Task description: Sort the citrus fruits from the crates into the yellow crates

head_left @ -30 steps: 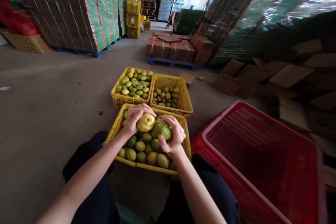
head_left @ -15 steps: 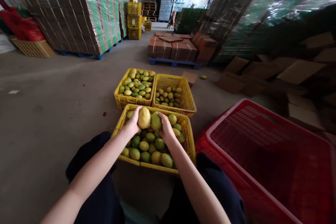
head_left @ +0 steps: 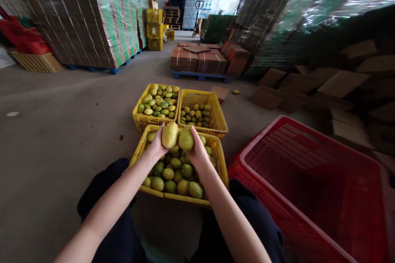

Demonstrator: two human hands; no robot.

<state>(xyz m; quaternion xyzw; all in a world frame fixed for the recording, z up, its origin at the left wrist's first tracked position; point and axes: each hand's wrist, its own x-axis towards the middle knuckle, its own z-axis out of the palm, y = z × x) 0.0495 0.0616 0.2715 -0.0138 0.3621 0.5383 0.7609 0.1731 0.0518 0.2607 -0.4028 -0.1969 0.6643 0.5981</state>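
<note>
My left hand (head_left: 156,144) is closed round a yellow fruit (head_left: 170,134), and my right hand (head_left: 197,151) is closed round a greener fruit (head_left: 186,138). The two fruits are held side by side, touching, above the far edge of the near yellow crate (head_left: 220,166), which is full of green and yellow fruit. Beyond it stand two more yellow crates: the left one (head_left: 139,118) piled high with fruit, the right one (head_left: 218,117) with a shallower layer.
A large empty red crate (head_left: 308,181) sits close on my right. My dark-trousered knees flank the near crate. Farther off are a pallet of brown boxes (head_left: 200,59), wrapped cardboard stacks (head_left: 86,12), loose flat cartons (head_left: 308,86) and stacked yellow crates (head_left: 153,28).
Both hands have lifted their fruits away from the pile and moved them forward toward the crate's far edge, turning them upright side by side.
</note>
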